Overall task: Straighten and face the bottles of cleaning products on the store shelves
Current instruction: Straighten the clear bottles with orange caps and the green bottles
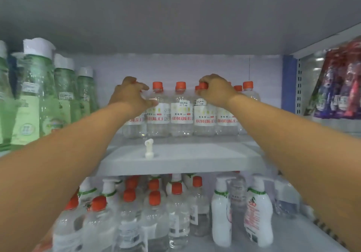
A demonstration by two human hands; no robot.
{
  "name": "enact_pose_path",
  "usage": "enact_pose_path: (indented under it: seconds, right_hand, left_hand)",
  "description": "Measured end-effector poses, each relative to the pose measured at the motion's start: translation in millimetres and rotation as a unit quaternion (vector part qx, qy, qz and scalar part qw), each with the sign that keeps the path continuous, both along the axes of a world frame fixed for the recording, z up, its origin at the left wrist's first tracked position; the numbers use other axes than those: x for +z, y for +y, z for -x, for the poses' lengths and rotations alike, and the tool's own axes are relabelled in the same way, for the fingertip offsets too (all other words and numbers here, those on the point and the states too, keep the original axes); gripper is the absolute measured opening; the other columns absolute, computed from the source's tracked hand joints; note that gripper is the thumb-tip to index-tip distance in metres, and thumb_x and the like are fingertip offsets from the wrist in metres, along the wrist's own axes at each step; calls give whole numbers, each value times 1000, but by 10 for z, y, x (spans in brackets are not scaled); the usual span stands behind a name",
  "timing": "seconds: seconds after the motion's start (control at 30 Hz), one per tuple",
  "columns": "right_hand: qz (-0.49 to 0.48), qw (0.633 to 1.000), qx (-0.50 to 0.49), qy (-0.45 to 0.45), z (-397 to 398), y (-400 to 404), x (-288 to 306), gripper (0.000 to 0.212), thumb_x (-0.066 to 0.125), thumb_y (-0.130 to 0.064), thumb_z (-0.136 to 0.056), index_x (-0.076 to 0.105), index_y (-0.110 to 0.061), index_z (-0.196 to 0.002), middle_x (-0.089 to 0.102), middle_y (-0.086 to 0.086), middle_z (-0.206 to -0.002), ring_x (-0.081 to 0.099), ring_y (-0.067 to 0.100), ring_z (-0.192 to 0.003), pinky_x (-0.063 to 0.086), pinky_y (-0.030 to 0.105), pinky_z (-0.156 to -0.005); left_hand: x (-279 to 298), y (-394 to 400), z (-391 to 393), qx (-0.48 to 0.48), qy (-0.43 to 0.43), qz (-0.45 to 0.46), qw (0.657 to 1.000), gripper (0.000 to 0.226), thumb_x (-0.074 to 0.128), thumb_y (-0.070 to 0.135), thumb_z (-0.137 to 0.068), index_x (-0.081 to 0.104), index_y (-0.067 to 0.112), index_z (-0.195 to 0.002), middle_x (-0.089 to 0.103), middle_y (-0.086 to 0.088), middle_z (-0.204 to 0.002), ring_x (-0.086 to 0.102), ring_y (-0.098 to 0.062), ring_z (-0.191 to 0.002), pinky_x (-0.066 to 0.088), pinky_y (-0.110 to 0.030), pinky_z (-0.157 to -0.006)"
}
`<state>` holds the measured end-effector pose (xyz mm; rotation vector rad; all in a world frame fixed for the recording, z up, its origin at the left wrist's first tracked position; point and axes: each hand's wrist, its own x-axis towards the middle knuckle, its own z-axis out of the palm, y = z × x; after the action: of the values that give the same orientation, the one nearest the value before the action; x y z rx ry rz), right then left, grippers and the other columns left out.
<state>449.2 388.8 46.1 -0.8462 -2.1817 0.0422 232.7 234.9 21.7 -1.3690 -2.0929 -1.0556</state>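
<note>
1. I see both bare arms reaching up to the middle grey metal shelf (175, 163), where a row of clear plastic bottles with orange screw caps and white labels (180, 111) stands upright well back from the front edge, labels facing me
2. My left hand (130, 95) is at the left end of that row, fingers curled over the top of the leftmost bottle; its cap is hidden under the hand, so I read this as a grip round the bottle's neck and shoulder
3. My right hand (214, 90) sits further right, fingers curled down round the orange cap (203, 85) of a bottle in the row, holding it from above
4. Between the two hands stand two bottles untouched, one of them carrying a small white price sticker (184, 103) near its shoulder
5. A small white plastic spout piece (149, 148) stands alone on the bare front part of the shelf, apart from the bottles
6. To the left on the same level are tall green translucent bottles with white caps (45, 87), close together
7. On the far right hang or lean purple and red soft pouches (340, 87); I cannot tell which
8. The lower shelf holds a loose crowd of clear orange-capped bottles (154, 208) and white pump bottles (221, 212), unevenly placed, some behind others
</note>
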Motion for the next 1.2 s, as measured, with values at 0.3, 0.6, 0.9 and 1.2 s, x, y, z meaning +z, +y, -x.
enact_pose_path:
  seconds: [0.3, 0.6, 0.9, 1.2]
  right_hand:
    - [91, 963, 144, 207, -530, -1391, -920, 62, 71, -50, -91, 49, -32, -146, 53, -15, -143, 57, 3, -120, 47, 23, -91]
    - [300, 907, 180, 235, -54, -2086, -3062, 41, 73, -38, -92, 54, -37, -128, 56, -10, -136, 58, 1, -114, 51, 20, -91]
    - [263, 951, -25, 159, 787, -1783, -3603, 105, 82, -59, -76, 26, -17, -155, 31, 8, -151, 45, 31, -136, 56, 47, -94]
    - [245, 945, 10, 216, 605, -1667, -3713, 80, 87, -49, -70, 50, -18, -135, 49, 3, -134, 56, 25, -122, 56, 43, -95]
  left_hand:
    - [-718, -1224, -562, -129, -193, -164, 959, 54, 75, 56, -86, 60, 39, -136, 54, 14, -144, 54, -5, -121, 43, -25, -97]
    - [-2796, -1720, -506, -22, -293, -251, 922, 40, 79, 41, -88, 62, 37, -124, 60, 5, -133, 58, -18, -124, 49, -47, -107]
    - [-3392, -1305, -127, 122, -244, -72, 959, 91, 80, 56, -80, 37, 30, -156, 51, -7, -137, 60, -31, -119, 55, -44, -86]
    - [-3583, -1209, -143, 108, -293, -159, 937, 67, 90, 54, -68, 63, 19, -119, 60, -4, -117, 60, -25, -111, 56, -40, -89]
